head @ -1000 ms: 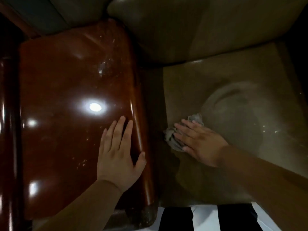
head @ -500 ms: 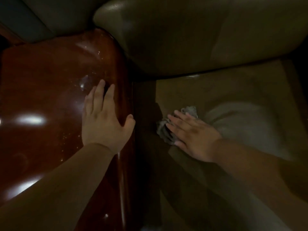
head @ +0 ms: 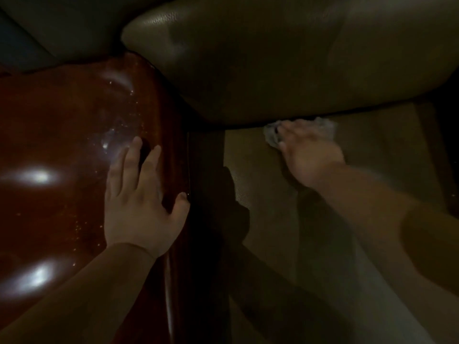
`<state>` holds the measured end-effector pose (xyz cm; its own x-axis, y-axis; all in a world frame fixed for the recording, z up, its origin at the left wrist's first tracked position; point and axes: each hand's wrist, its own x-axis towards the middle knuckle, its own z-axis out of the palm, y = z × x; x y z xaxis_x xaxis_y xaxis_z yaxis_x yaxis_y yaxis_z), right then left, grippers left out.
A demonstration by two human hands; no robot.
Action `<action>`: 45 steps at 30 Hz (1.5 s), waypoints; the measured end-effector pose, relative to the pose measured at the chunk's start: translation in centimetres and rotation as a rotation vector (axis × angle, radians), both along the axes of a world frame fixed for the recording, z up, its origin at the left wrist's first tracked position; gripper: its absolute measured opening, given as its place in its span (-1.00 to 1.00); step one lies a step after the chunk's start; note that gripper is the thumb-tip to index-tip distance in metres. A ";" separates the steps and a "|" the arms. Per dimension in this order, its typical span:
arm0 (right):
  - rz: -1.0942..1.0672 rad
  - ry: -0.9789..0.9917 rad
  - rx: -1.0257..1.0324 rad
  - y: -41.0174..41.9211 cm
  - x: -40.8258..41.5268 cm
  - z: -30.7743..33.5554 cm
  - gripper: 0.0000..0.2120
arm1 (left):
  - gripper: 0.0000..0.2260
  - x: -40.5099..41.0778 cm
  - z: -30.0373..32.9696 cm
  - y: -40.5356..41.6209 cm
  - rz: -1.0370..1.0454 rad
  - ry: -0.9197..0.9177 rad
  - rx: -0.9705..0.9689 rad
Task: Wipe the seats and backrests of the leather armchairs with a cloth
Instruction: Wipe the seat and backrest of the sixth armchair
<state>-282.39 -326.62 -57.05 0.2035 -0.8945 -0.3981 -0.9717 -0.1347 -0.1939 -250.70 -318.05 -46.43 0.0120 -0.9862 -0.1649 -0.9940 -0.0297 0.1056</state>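
Grey cloth (head: 272, 138) lies under right hand (head: 311, 155) against backrest (head: 273, 70).

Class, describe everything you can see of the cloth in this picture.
The cloth is a small, pale grey, crumpled rag, blurred here. It lies on the tan leather seat, right where the seat meets the backrest cushion. The right hand lies on top of it, covering its middle, so only bunched ends show on either side of the fingers.

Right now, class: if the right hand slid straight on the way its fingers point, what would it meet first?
The right hand, pressing the cloth on the seat, points toward the backrest. It would probably meet the backrest's lower edge almost at once; the cloth seems to be at the crease already, though blur hides whether it touches.
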 end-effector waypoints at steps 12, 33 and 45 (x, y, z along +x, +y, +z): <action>-0.144 -0.042 -0.015 1.5 1.9 -0.1 -0.43 | -0.21 0.3 -0.2 0.0 -0.026 0.009 -0.024; -0.148 0.102 -0.089 5.4 6.0 1.2 -0.39 | -0.28 0.1 0.1 0.1 -0.016 0.019 -0.019; -0.604 0.036 -0.147 9.8 0.3 1.4 -0.38 | -0.26 -0.2 0.4 0.0 0.012 -0.003 0.019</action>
